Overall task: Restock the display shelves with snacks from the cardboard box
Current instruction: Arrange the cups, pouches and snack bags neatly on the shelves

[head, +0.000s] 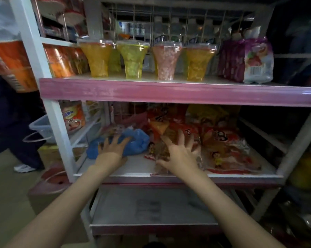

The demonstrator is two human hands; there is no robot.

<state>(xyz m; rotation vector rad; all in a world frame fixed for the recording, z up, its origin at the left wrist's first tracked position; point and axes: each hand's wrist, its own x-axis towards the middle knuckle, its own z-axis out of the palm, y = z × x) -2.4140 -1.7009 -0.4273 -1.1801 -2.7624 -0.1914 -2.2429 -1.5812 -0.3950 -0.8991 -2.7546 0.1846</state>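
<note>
Both my hands reach into the middle shelf (133, 169) of a white rack with pink edges. My left hand (111, 147) lies with spread fingers on a blue plastic bag (138, 140) at the shelf's left. My right hand (179, 151) has its fingers spread over a clear snack packet (156, 149) printed in red. More red and orange snack packets (222, 144) are piled to the right and behind. The cardboard box is not clearly in view.
On the upper shelf (169, 92) stand clear cups of coloured snacks (133, 59) and purple packets (247, 61). A bare lower shelf (151, 206) sits below. A person's legs (13, 122), a basket (42, 127) and a red dustpan-like thing (52, 178) are at the left.
</note>
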